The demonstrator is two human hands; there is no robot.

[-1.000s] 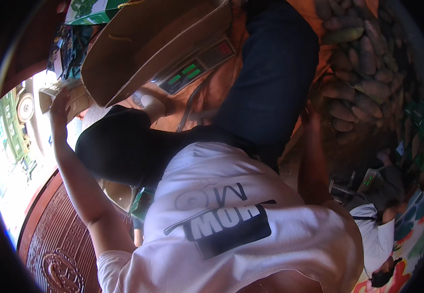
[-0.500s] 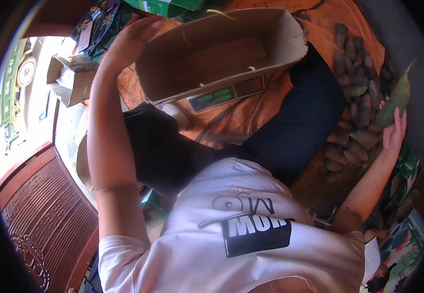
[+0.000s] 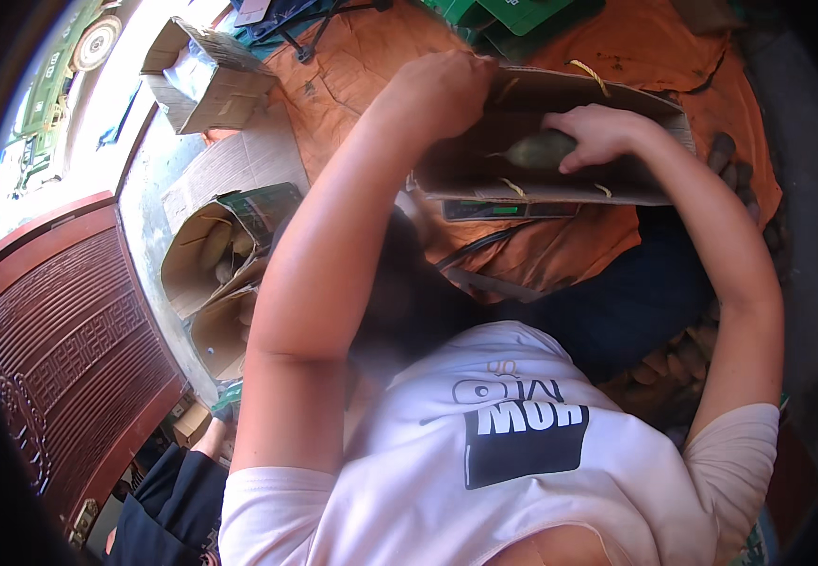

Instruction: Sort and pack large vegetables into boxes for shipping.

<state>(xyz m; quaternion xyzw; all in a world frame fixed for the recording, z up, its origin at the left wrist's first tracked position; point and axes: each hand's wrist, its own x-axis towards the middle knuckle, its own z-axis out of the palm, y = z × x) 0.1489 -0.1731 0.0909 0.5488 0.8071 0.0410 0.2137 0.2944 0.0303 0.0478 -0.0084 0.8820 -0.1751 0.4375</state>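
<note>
A long greenish root or gourd (image 3: 536, 151) with a thin tail is in my right hand (image 3: 597, 134), whose fingers wrap its right end. Both are inside the mouth of an open cardboard box (image 3: 640, 106) with yellow rope handles. My left hand (image 3: 451, 94) is closed on the box's far left edge, its fingertips partly hidden. Beneath the box, a scale (image 3: 494, 209) with a lit green display shows at the near side. The box floor is in dark shade, so I cannot tell what else lies there.
Brown elongated produce (image 3: 737, 174) is heaped at the right, partly behind my arm. Opened boxes (image 3: 182, 269) at the left hold similar pieces. A small carton (image 3: 225, 99) stands farther back, a green box (image 3: 531, 17) at the far side. Another person's dark clothing (image 3: 164, 500) shows lower left.
My right hand has carried the greenish piece from above the heap at right into the box. My left hand has come to the box's edge. The view has shifted, showing more of the left side.
</note>
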